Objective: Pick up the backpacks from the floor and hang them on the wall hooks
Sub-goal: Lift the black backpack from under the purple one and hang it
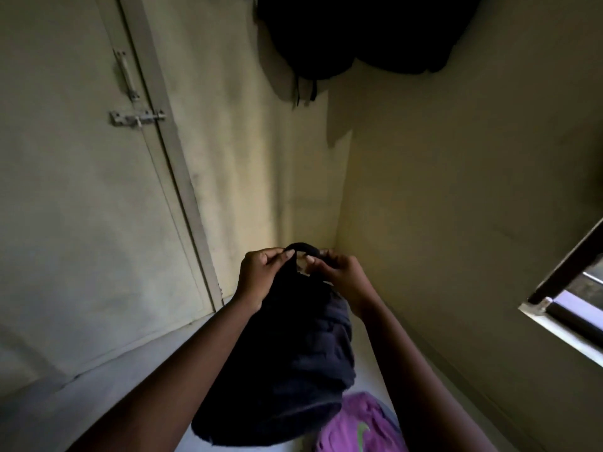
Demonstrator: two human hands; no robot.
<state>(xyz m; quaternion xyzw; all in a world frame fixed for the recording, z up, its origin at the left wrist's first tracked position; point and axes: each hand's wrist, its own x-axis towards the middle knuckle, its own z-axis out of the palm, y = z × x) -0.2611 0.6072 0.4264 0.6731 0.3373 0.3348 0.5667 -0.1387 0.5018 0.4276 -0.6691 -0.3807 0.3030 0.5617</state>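
I hold a dark backpack (pixel 287 370) up off the floor (pixel 98 396) in front of me, my left hand (pixel 261 275) and right hand (pixel 339 275) each pinching its top loop (pixel 301 246). A purple backpack (pixel 355 425) lies near me on the floor; more dark bags (pixel 359 31) hang high on the far wall (pixel 248 151).

Pale grey floor (pixel 124 389); purple backpack (pixel 352 425) lying on it, bottom edge

A backpack (pixel 287 353) sits between the left hand (pixel 257 275) and the right hand (pixel 339 275), above a second backpack (pixel 355 425) on the floor (pixel 98 386). More bags (pixel 359 31) hang high on the wall (pixel 244 141), with a door (pixel 75 190) to the left and a window (pixel 574 308) to the right.
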